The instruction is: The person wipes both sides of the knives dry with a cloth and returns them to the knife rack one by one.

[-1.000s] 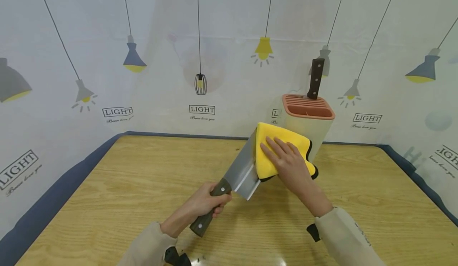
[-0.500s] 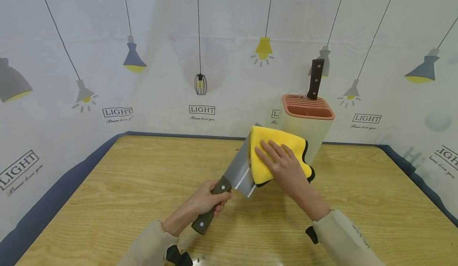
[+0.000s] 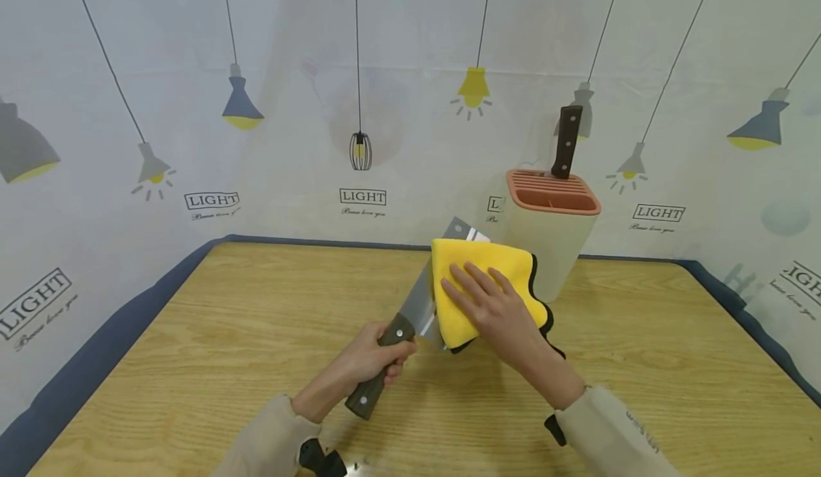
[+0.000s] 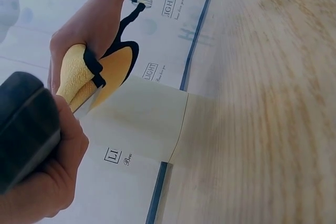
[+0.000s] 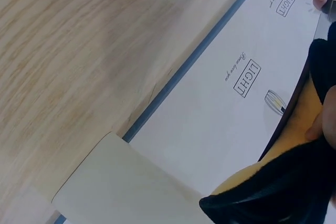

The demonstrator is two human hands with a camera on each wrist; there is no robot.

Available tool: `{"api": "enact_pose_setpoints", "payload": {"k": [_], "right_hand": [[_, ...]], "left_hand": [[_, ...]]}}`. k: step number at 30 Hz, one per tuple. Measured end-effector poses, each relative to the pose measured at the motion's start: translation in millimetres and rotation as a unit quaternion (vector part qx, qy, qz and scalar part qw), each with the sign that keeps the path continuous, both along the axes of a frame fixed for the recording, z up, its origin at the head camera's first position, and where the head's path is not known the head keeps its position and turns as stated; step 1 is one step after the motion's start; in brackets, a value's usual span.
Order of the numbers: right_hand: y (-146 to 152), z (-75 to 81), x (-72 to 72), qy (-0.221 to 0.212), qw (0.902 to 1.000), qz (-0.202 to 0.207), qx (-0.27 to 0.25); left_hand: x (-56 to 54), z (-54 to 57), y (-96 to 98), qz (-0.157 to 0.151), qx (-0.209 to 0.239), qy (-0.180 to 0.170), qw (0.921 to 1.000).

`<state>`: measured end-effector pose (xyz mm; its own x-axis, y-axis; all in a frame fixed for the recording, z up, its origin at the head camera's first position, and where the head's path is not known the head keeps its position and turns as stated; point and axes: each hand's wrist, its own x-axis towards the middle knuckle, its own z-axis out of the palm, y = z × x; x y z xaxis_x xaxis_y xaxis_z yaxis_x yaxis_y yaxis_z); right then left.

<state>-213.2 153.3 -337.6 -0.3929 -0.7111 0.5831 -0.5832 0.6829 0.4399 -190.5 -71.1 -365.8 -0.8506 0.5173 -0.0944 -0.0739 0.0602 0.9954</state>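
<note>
My left hand (image 3: 375, 356) grips the dark handle of a cleaver (image 3: 420, 304), its broad blade slanting up and away above the table. A yellow cloth with black edging (image 3: 449, 306) covers much of the blade. My right hand (image 3: 497, 309) holds the cloth against the blade, fingers spread over its upper face and the thumb hidden in the head view. In the left wrist view the cloth (image 4: 76, 72) folds around both sides of the blade. The right wrist view shows the thumb (image 5: 315, 129) against the cloth's underside. The blade's tip corner shows past the cloth.
A cream knife block (image 3: 545, 249) with a salmon-coloured slotted top stands at the back right, just behind the cloth. A dark-handled knife (image 3: 566, 142) stands upright in it. A light wooden table (image 3: 256, 306) lies below, and lamp-printed sheeting (image 3: 276, 142) rises behind it.
My right hand has drawn the cloth down and left along the blade towards the handle, uncovering the blade's far corner. The left hand keeps its grip, nearly still.
</note>
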Motion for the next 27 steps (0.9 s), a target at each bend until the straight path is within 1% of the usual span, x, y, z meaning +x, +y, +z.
{"api": "enact_pose_setpoints", "payload": {"k": [6,16,27], "right_hand": [[-5.1,-1.6,5.3,0.001,0.9999,0.009,0.014],[-12.7,-4.8,12.1,0.006,0.9992,0.030,0.025],[-17.7,-4.6,19.3,0.013,0.9971,0.056,0.050]], "left_hand": [[0.7,0.8,0.8,0.010,0.000,0.004,0.9999],[-0.1,2.7,1.7,0.016,-0.008,0.023,0.9996],[-1.6,3.0,2.1,0.020,-0.001,0.027,0.9995]]}}
